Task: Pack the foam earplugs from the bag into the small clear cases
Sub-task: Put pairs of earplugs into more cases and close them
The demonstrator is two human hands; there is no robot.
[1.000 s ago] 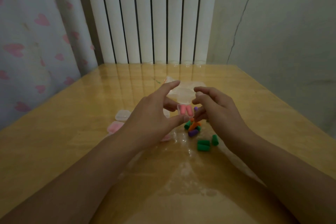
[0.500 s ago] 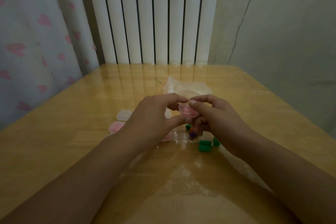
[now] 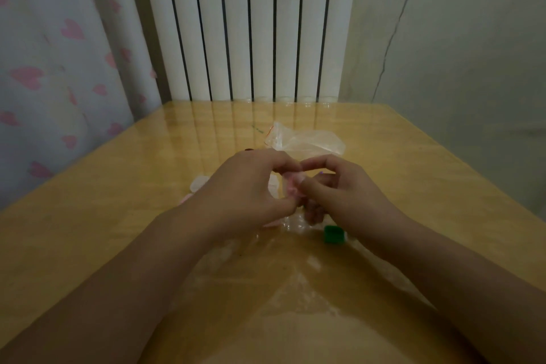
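Both hands meet over the middle of the wooden table (image 3: 118, 216). My left hand (image 3: 248, 186) and my right hand (image 3: 339, 189) pinch a small clear case (image 3: 292, 188) with pink earplugs inside, fingertips and thumbs pressed on it from both sides. Just behind the hands lies the crumpled clear plastic bag (image 3: 307, 140). A green earplug (image 3: 334, 235) sits on the table under my right wrist. The other loose earplugs are hidden by my hands.
Another small clear case (image 3: 198, 184) lies left of my left hand, and a pink-filled one (image 3: 185, 198) peeks out beside the wrist. A white radiator (image 3: 251, 23) stands behind the table; a heart-print curtain (image 3: 59, 68) hangs at left.
My hands have closed together on the case, which was held open with pink earplugs showing a second ago. The loose earplug pile is now mostly covered by my hands.
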